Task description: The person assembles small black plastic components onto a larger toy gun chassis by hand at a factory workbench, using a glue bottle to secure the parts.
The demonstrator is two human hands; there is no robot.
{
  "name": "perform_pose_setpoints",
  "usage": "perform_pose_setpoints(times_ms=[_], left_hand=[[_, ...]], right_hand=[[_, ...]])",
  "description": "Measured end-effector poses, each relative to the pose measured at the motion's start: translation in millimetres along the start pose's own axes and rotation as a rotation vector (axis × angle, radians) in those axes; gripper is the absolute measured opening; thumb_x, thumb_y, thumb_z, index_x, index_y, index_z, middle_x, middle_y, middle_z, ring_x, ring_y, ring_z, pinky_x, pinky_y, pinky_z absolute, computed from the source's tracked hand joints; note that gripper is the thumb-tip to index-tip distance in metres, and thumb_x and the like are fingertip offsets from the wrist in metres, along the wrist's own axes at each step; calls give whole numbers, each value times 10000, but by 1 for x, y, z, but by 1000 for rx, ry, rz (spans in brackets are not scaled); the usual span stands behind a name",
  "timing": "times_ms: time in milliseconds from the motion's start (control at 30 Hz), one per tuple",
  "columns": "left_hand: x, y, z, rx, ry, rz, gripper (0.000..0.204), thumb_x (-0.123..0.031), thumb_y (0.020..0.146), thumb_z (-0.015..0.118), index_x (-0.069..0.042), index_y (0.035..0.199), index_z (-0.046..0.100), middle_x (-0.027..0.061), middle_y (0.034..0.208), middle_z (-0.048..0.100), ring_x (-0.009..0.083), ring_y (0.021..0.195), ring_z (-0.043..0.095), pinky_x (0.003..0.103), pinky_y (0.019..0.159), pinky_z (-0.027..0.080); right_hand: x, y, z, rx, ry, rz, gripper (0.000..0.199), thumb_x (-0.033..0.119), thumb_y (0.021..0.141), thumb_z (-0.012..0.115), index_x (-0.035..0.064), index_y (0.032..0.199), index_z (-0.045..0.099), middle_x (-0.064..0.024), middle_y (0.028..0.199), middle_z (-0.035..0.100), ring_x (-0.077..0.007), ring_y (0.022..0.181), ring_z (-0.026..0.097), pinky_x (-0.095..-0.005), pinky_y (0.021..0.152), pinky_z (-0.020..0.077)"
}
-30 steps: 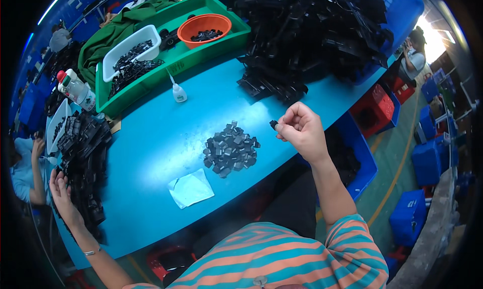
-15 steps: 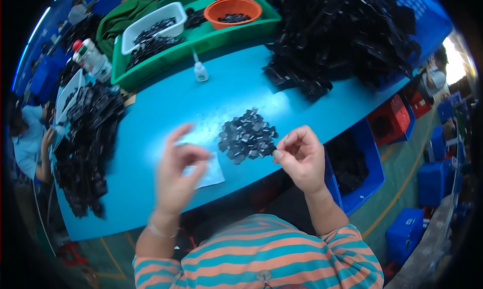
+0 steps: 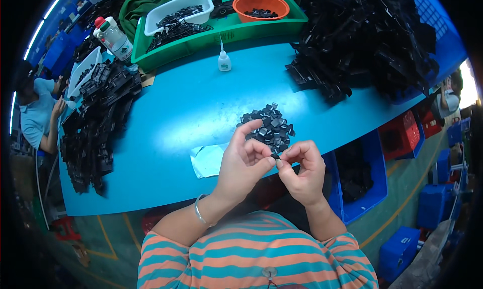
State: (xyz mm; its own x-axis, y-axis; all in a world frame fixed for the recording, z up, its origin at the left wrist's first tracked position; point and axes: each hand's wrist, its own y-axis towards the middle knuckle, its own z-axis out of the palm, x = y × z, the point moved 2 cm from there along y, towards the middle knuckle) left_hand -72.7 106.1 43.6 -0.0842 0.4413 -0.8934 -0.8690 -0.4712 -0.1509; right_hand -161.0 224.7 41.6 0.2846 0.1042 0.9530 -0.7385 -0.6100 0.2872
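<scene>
Pinching a small black plastic piece (image 3: 275, 157) in the fingertips of the right hand (image 3: 304, 174), just below centre frame. Meeting close there with the left hand (image 3: 241, 163), forefinger extended; cannot tell whether gripping too. Working over a bright blue tabletop (image 3: 171, 113), with a pale, flat, creased sheet (image 3: 206, 160) beside the left hand and a heap of small black flat pieces (image 3: 277, 129) just beyond. Farther off, at upper centre, with a white dropper bottle (image 3: 224, 62) before a green rectangular plastic tray (image 3: 271, 30).
</scene>
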Motion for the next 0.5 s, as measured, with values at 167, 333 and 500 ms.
perform_pose_setpoints(times_ms=[167, 333, 500], left_hand=[[8, 5, -5, 14, -146, -42, 708, 103, 773, 614, -2, 1391, 287, 31, 852, 582, 74, 803, 560, 202, 732, 460], [9, 4, -3, 18, -211, -89, 711, 112, 762, 611, 14, 1386, 283, 44, 871, 585, 80, 810, 565, 206, 731, 463], [11, 5, -5, 23, -231, -86, 711, 115, 759, 613, 17, 1380, 281, 58, 884, 586, 88, 810, 570, 209, 736, 470]], right_hand=[[-2, -1, 3, 10, -51, -10, 213, -29, 747, 668, 31, 882, 515, -44, 756, 619, -97, 667, 620, -237, 598, 500], [-5, -2, -3, 21, 46, 83, 255, -63, 749, 660, 37, 906, 486, -42, 804, 584, -89, 718, 593, -230, 643, 492], [-7, -2, -1, 57, 59, 123, 288, -96, 755, 649, 43, 925, 462, -43, 859, 549, -87, 756, 566, -225, 680, 482]])
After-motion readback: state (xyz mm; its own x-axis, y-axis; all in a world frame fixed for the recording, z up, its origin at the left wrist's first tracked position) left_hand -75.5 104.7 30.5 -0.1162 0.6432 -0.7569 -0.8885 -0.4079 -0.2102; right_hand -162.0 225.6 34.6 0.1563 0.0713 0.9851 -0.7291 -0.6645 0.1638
